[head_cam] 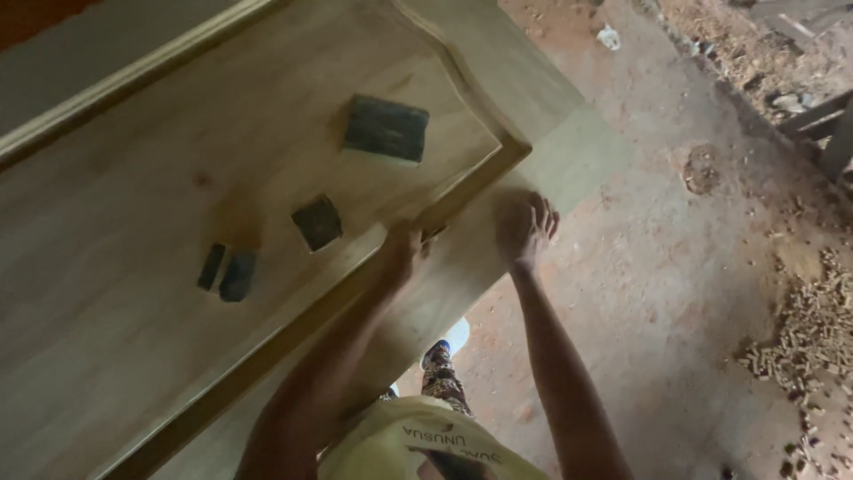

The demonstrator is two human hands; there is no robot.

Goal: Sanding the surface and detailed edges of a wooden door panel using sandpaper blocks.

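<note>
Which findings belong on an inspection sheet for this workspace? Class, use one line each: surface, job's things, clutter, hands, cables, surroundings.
Surface: pale wooden door panel with raised moulding, lying flat.
Job's things: large dark sanding block, small dark square block and two small dark pieces lie on the panel.
Clutter: wood chips heaped on the floor at right.
Hands: left hand on the moulding edge; right hand pressed flat on the panel's outer frame.
Cables: nothing seen.
Surroundings: reddish dirt floor.

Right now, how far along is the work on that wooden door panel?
The door panel looks pale and smooth across its recessed face. In hand: the left hand presses on the moulded edge and the right hand lies flat on the outer frame. Three dark blocks lie idle on the panel. What is left cannot be told.
</note>
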